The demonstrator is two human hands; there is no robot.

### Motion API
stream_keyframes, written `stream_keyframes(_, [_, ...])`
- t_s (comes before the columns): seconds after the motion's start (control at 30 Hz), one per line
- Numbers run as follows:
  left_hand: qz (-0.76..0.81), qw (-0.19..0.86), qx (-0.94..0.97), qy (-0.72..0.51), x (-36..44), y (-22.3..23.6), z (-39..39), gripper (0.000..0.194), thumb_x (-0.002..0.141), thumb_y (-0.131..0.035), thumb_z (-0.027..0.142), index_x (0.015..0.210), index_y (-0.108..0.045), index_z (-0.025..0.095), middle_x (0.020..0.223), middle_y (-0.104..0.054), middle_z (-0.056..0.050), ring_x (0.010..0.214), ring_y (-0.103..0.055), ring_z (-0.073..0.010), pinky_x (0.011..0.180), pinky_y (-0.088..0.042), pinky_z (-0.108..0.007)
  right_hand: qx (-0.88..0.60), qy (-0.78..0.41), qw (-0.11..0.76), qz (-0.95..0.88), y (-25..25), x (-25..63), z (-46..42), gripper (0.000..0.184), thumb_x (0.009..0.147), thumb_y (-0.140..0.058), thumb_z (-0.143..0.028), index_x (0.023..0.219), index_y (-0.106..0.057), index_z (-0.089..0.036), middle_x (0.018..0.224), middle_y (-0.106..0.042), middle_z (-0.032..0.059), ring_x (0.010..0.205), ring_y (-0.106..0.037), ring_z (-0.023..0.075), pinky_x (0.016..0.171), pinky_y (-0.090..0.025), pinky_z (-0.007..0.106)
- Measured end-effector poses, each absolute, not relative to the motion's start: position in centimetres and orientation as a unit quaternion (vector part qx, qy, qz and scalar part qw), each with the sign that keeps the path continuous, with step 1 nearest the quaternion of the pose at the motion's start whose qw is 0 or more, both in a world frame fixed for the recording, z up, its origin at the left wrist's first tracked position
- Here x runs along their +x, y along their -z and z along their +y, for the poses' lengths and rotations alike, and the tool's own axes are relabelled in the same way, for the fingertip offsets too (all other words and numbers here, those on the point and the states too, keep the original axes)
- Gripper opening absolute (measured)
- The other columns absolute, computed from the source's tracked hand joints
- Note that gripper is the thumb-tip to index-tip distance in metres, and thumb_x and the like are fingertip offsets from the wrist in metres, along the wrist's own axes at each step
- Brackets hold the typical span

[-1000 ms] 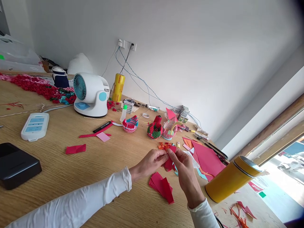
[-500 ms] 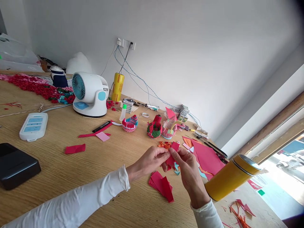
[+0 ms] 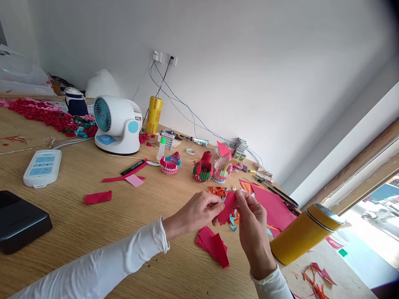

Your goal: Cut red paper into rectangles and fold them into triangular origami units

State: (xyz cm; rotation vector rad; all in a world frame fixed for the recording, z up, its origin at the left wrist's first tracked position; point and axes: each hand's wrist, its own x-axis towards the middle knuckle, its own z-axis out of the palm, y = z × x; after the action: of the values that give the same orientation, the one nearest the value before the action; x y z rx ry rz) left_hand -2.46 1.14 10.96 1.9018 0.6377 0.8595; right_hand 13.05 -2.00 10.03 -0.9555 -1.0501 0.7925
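Observation:
Between my two hands is a small piece of red paper (image 3: 228, 207), held up over the table. My left hand (image 3: 199, 209) pinches its left side. At its upper right edge, the thumb and fingers of my right hand (image 3: 253, 216) grip it. Below on the table lies a stack of red paper rectangles (image 3: 212, 246). Just behind the held paper are small folded orange paper pieces (image 3: 218, 191) and light blue folded pieces (image 3: 232, 228), partly hidden by my hands.
Paper-craft baskets (image 3: 202, 171) stand behind my hands. A yellow flask (image 3: 305, 234) is close to my right wrist, beside large red sheets (image 3: 274, 205). Leftward are a fan (image 3: 118, 124), a power strip (image 3: 43, 168), a black box (image 3: 23, 222) and a red strip (image 3: 98, 197).
My right hand has shifted its hold to the paper's upper right edge. The red paper now shows more of its face between my hands.

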Motion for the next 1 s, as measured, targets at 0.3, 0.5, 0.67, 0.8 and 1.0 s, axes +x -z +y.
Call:
stream_keyframes(0.3, [0.233, 0.504, 0.737, -0.386, -2.2, -10.4, 1.4, 0.037, 0.092, -0.046, 0.042, 0.073, -0.06, 0.013, 0.071, -0.065, -0.005, 0.061, -0.061, -0.0136, 0.059, -0.047, -0.023, -0.434, -0.392, 0.607, -0.539, -9.6, 12.7, -2.4, 0.024, 0.083, -0.07, -0.039, 0.071, -0.062, -0.02, 0.057, -0.057, -0.002, 0.049, -0.044, 0.0114, 0.046, -0.03, 0.025])
stream_keyframes(0.5, [0.231, 0.544, 0.735, -0.332, -2.1, -10.3, 1.5, 0.035, 0.09, -0.046, 0.039, 0.076, -0.064, 0.012, 0.074, -0.069, -0.009, 0.06, -0.062, -0.0154, 0.059, -0.049, -0.026, -0.426, -0.352, 0.656, -0.514, -9.6, 12.5, -2.4, 0.027, 0.082, -0.071, -0.039, 0.066, -0.059, -0.02, 0.057, -0.055, -0.0031, 0.05, -0.044, 0.0112, 0.048, -0.034, 0.025])
stream_keyframes(0.67, [0.289, 0.487, 0.737, -0.369, -2.5, -10.6, 1.7, 0.03, 0.09, -0.046, 0.036, 0.08, -0.063, 0.013, 0.073, -0.066, -0.005, 0.062, -0.061, -0.014, 0.059, -0.047, -0.024, -0.444, -0.348, 0.643, -0.519, -9.6, 12.6, -2.1, 0.028, 0.079, -0.073, -0.04, 0.064, -0.06, -0.02, 0.058, -0.053, -0.003, 0.053, -0.043, 0.0117, 0.049, -0.032, 0.025])
stream_keyframes(0.8, [0.289, 0.438, 0.744, -0.413, -2.4, -10.2, 2.2, 0.025, 0.086, -0.054, 0.035, 0.083, -0.065, 0.013, 0.073, -0.063, -0.003, 0.067, -0.059, -0.0147, 0.06, -0.045, -0.023, -0.452, -0.351, 0.617, -0.539, -9.6, 12.6, -2.0, 0.029, 0.076, -0.075, -0.042, 0.064, -0.062, -0.018, 0.059, -0.053, -0.0022, 0.055, -0.041, 0.0117, 0.051, -0.032, 0.025])
stream_keyframes(1.0, [0.282, 0.465, 0.722, -0.428, -2.3, -10.3, 2.4, 0.024, 0.083, -0.056, 0.033, 0.078, -0.066, 0.012, 0.067, -0.066, -0.005, 0.063, -0.061, -0.0153, 0.06, -0.046, -0.024, -0.429, -0.373, 0.613, -0.549, -9.7, 12.7, -2.2, 0.018, 0.077, -0.076, -0.036, 0.078, -0.065, -0.021, 0.069, -0.059, -0.001, 0.061, -0.05, 0.0131, 0.052, -0.037, 0.023])
